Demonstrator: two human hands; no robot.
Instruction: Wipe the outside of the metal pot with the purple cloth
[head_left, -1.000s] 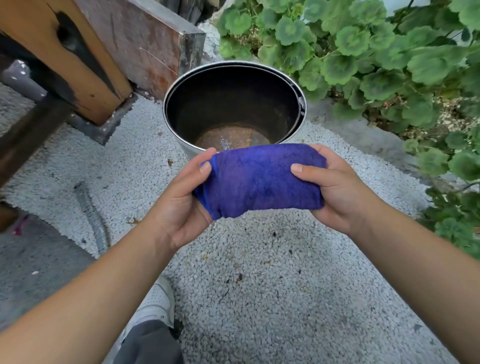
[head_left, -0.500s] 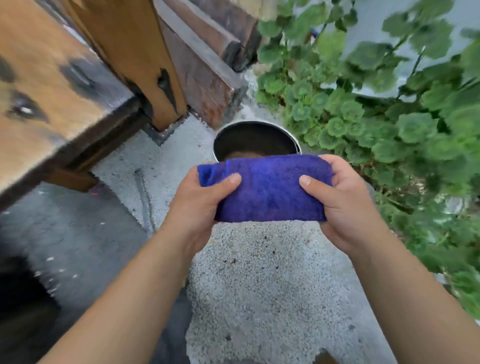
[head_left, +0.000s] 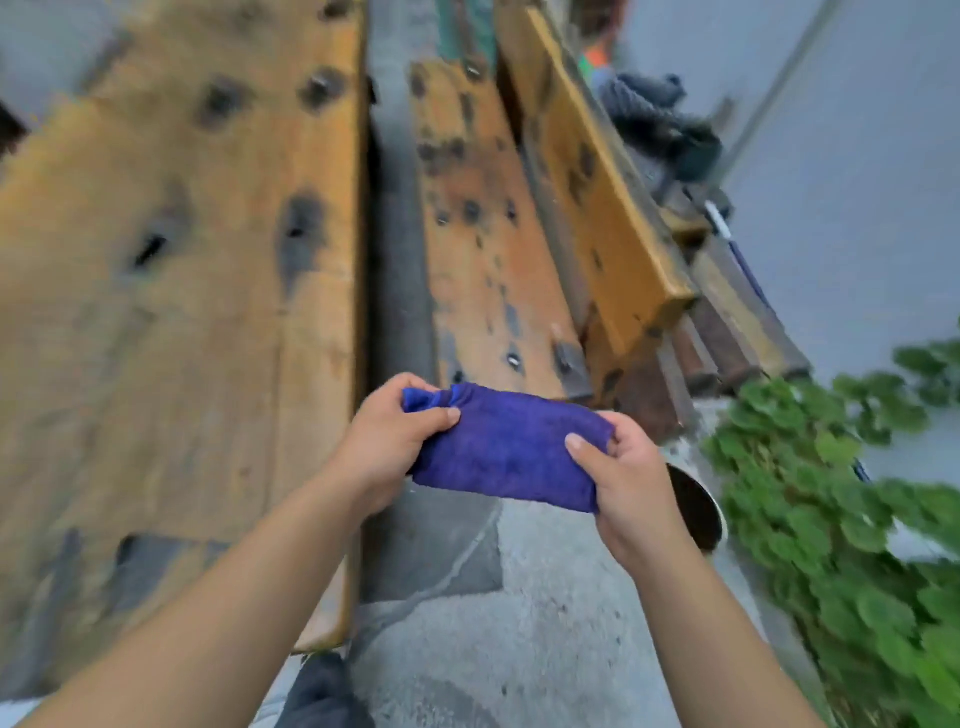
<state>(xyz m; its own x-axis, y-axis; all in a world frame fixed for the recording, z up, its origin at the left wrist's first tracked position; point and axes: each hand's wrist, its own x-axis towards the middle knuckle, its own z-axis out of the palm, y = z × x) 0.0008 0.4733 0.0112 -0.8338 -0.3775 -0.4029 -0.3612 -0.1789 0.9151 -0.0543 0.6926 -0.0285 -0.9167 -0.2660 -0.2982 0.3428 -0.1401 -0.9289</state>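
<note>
We hold the folded cloth (head_left: 506, 451) in the air between both hands, above the ground and just near of the bench (head_left: 483, 234). Our left hand (head_left: 387, 441) pinches its left end, thumb pressed on top; our right hand (head_left: 631, 480) clamps the right end, thumb on the near face. The pot (head_left: 698, 512) stands on the ground to the right, mostly hidden behind our right hand, beside the plants (head_left: 831, 519). The cloth does not touch the pot, so we judge the wiping not yet begun: all of the outside is left to do.
</note>
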